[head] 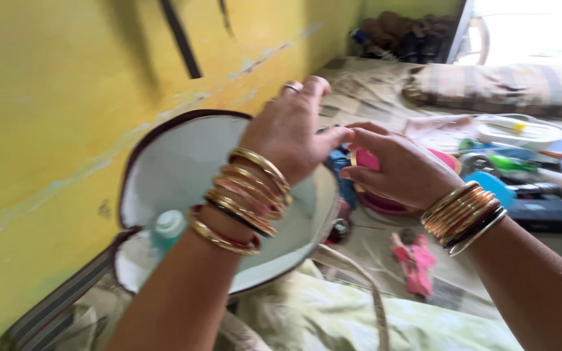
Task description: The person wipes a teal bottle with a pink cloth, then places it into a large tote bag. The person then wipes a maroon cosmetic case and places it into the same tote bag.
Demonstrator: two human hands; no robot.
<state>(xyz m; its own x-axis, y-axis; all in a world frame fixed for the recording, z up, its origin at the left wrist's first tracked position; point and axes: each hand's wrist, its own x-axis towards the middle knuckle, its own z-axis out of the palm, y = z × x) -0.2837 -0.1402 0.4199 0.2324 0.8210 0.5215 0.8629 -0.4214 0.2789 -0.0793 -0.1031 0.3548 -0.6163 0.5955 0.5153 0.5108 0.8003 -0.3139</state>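
both hands meet over the bed (385, 253), the right hand (395, 170) pinching a round pink case (370, 160) to steady it while the left hand (292, 132), loosely curled and empty, touches its edge.

A round pink compact (371, 160) with a gold rim, tilted on edge, sits above the cluttered bedsheet.

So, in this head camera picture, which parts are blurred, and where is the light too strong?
In the head view, motion blur softens both hands, the left hand and the right hand, and smears the small pink doll on the bed. The gold and red bangles on the left wrist stay fairly readable. The bright doorway at top right is overexposed to white, while the yellow wall is evenly lit.
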